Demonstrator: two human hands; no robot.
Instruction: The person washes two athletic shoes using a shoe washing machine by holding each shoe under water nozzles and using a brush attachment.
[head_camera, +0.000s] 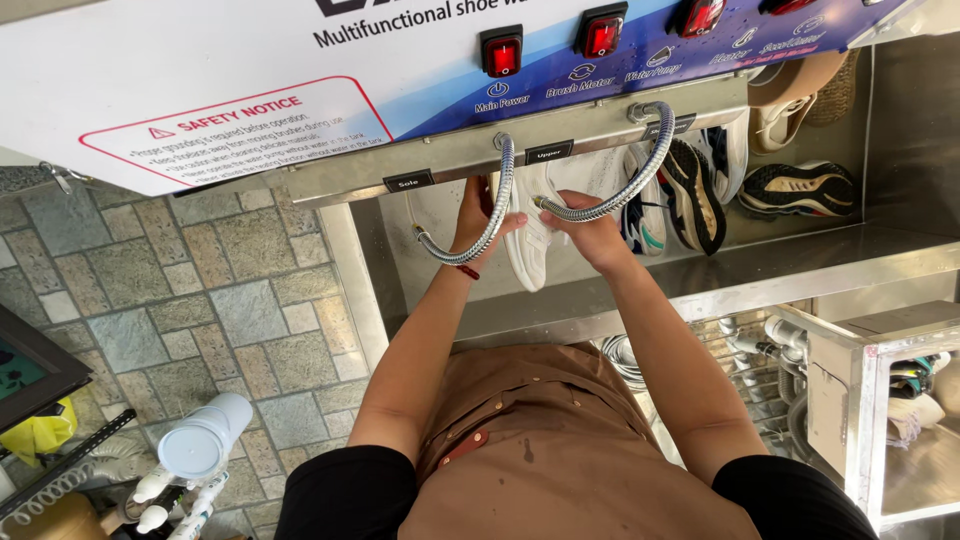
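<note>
Both hands grip one white leather sneaker (525, 245): left hand (480, 215) clamped on its side, right hand (585, 232) closed around it. Two ribbed steel hoses (640, 180) curve in front, and dark sneakers (690, 190) lean in the steel basin (800, 262).

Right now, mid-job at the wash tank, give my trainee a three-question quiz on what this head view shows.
1. True or false: both hands are on the white shoe in the tank.
2. Which hand also has a flexible metal hose running to it? A) left B) right C) neither
3. Fill in: on the panel, the rocker switches glow ____.

Key
1. True: the left hand holds one side of the shoe and the right hand the other.
2. B: the hose curves down from the panel edge to the right hand; a second hose loops in front of the left wrist.
3. Red.
</note>
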